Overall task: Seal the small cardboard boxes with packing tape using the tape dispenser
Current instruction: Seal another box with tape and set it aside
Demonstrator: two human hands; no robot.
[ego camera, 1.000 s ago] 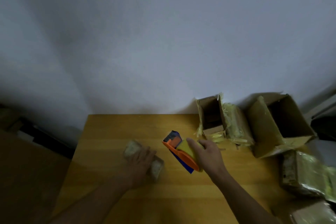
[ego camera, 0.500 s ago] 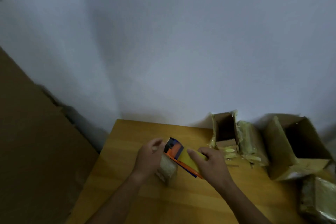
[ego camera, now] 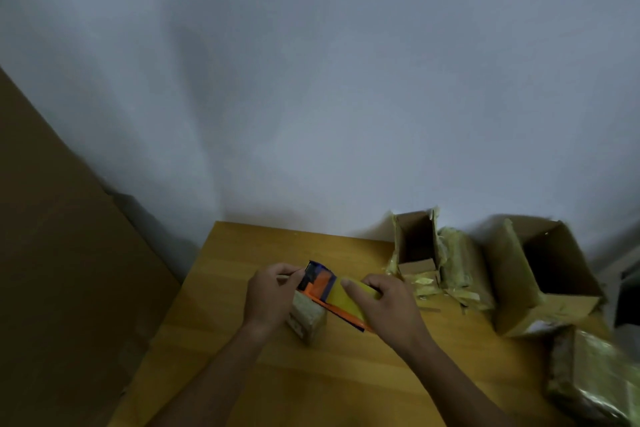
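Small tape-wrapped cardboard box [ego camera: 306,317] sat on the wooden surface [ego camera: 277,374] under the left hand [ego camera: 268,298], which pinched at the orange-and-blue tape dispenser [ego camera: 329,291] gripped by the right hand [ego camera: 388,308]. Step: likely freeing the tape end; next, stick it down and pull across.

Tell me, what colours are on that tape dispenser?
Orange and dark blue, holding a yellow tape roll; the tape dispenser shows in the head view.
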